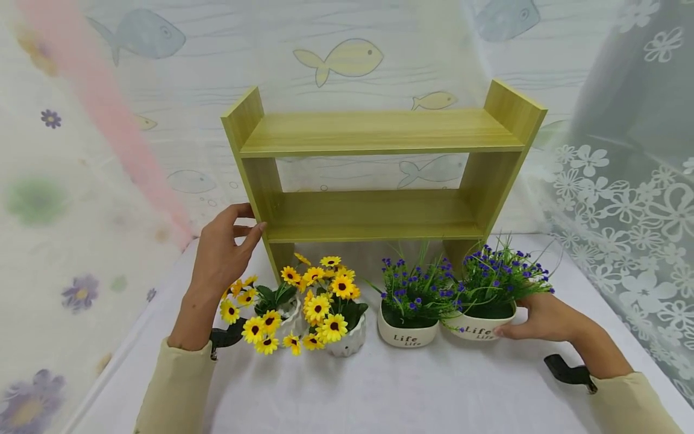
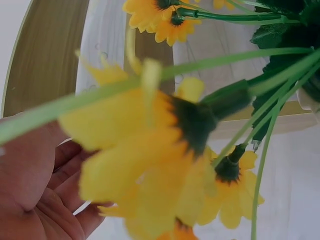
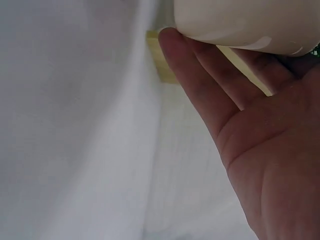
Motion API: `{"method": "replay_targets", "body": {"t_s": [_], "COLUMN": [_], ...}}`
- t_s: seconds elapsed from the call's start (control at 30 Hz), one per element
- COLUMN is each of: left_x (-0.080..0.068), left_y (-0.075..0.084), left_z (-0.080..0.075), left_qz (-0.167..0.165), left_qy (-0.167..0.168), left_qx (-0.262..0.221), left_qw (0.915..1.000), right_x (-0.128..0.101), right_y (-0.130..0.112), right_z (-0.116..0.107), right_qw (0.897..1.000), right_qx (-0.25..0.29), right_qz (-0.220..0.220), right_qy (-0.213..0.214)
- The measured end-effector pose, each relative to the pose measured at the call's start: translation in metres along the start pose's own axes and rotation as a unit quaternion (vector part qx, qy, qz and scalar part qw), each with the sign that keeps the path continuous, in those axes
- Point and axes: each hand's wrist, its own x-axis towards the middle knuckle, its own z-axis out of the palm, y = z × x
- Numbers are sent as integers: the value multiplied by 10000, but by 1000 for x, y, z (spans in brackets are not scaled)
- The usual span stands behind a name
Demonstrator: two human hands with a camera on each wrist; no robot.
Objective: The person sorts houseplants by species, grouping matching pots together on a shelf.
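From the head camera I see my left hand (image 1: pixel 225 250) raised at the left upright of the wooden shelf (image 1: pixel 379 175), fingers loosely curved, the fingertips at the front edge of that upright beside the lower board; whether they truly touch it I cannot tell. My right hand (image 1: pixel 542 318) lies on the white tablecloth (image 1: pixel 379 386) with its fingers against the right side of the right purple-flower pot (image 1: pixel 479 325), a white pot marked "Life". Just left of it, touching or nearly so, stands the left purple-flower pot (image 1: pixel 406 331), also marked "Life". Further left sit two white pots of yellow daisies (image 1: pixel 309 301), close together in front of the shelf's left leg. Sheer curtains with fish and flower prints hang behind and to both sides.

Over on the left wrist camera, blurred yellow daisy heads (image 2: pixel 150 150) fill the frame, with the palm and gently curled fingers (image 2: pixel 35 200) at lower left holding nothing, and the shelf upright (image 2: pixel 45 55) behind.

Down on the right wrist camera, my fingers (image 3: pixel 200 85) are stretched nearly straight, the tips pressed against the underside of the white pot (image 3: pixel 250 22), which rests over them; the tablecloth (image 3: pixel 75 125) spreads to the left.
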Motion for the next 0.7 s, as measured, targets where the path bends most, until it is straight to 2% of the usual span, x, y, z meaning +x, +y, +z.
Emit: {"method": "replay_targets", "body": {"t_s": [0.33, 0.5, 0.7], "left_x": [-1, 0, 1], "left_y": [-2, -2, -2], "left_z": [0, 2, 3], "left_qz": [53, 16, -77], "left_qy": [-28, -32, -51], "left_qx": [26, 55, 202], "left_qw": [10000, 10000, 9998], "right_x": [-5, -5, -7], "right_y": [0, -2, -9], "right_z": [-12, -15, -21], "right_qw": [9975, 9936, 9891], "right_qx": [161, 479, 845], "right_qz": [-407, -676, -801], "right_qy": [562, 767, 898]}}
